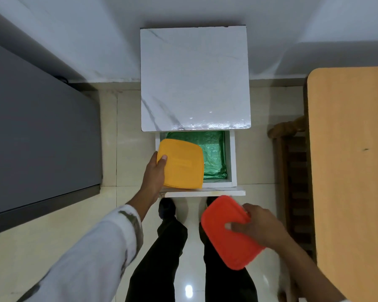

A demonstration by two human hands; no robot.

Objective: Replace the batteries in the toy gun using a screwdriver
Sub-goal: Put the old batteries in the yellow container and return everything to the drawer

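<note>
Left hand [154,173] grips yellow container [181,164] by its left edge over open green-lined drawer [232,158], right hand [258,223] grips red container [227,234] clear of drawer front, toy gun not in sight

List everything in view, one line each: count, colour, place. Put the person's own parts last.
yellow box: one, yellow, held over the open drawer
red box: one, red, held in front of the drawer, above the floor
small table: one, white marbled top, centre, against the wall
drawer: one, white, pulled open below the table top
liner: one, green, inside the drawer
cabinet: one, grey, left side
wooden table: one, light brown, right edge
chair: one, dark brown, beside the wooden table
floor: cream tiles
left hand: one, grips the yellow box
right hand: one, grips the red box
legs: two, black trousers, bottom centre
</note>
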